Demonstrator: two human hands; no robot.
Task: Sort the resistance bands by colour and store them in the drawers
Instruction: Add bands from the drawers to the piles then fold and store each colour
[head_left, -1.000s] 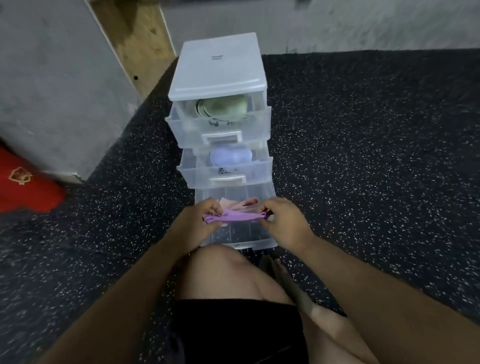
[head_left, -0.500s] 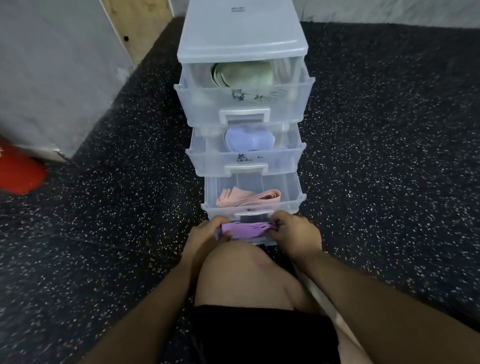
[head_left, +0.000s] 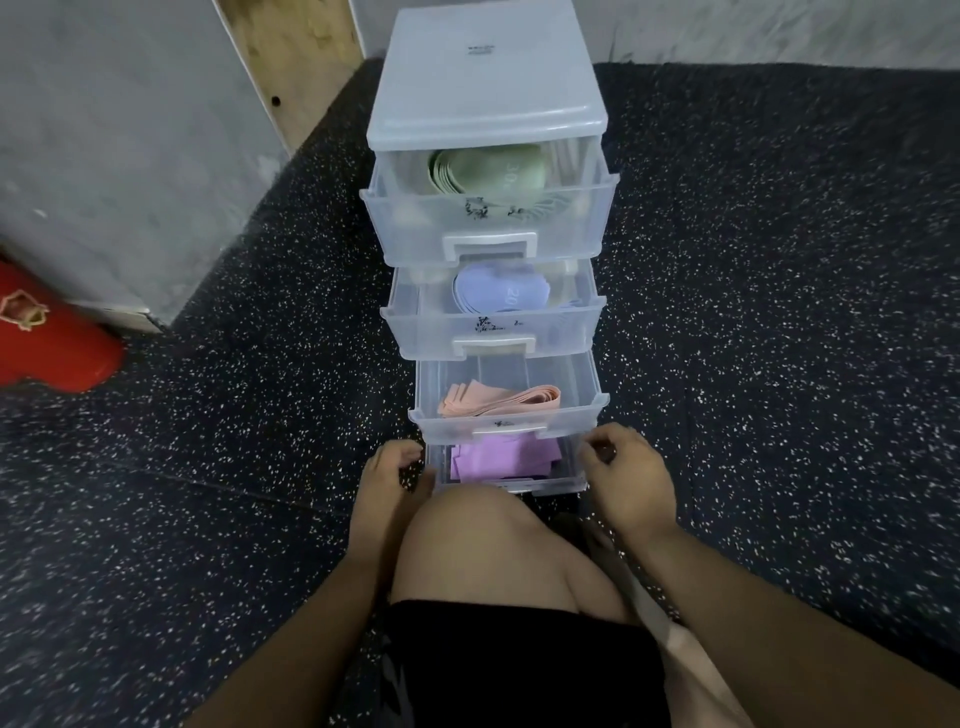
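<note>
Looking down from my head, I am kneeling on the mat (head_left: 779, 312) in front of the cabinet (head_left: 485, 78), which is standing near the mat's far edge by the wall. All four drawers are standing pulled out in steps. The top drawer (head_left: 488, 218) is holding the green bands (head_left: 483, 169), the second drawer (head_left: 415, 327) the blue bands (head_left: 498, 293), and the third drawer (head_left: 571, 415) the pink bands (head_left: 498, 402), which are lying along its front edge.

The purple bands (head_left: 504, 460) are lying flat in the bottom drawer (head_left: 545, 487), filling its middle and reaching toward the left wall, partly under the third drawer's front.

My left hand (head_left: 387, 478) is hovering at the bottom drawer's front left corner, fingers loosely curled and gripping nothing; I cannot tell whether it is touching the plastic. My right hand (head_left: 628, 483) is hanging just beside the front right corner, fingers loosely bent and empty. My knee (head_left: 483, 540) is nearly meeting the drawer's front edge.

I am judging the bands to be light, limp and a little grippy, so they are likely to flop and unfold unless pinched across the whole stack at the folded end. The drawers look thin and light; I am expecting them to slide best when pushed at the front edge with both hands evenly, with my knee moved back first.
</note>
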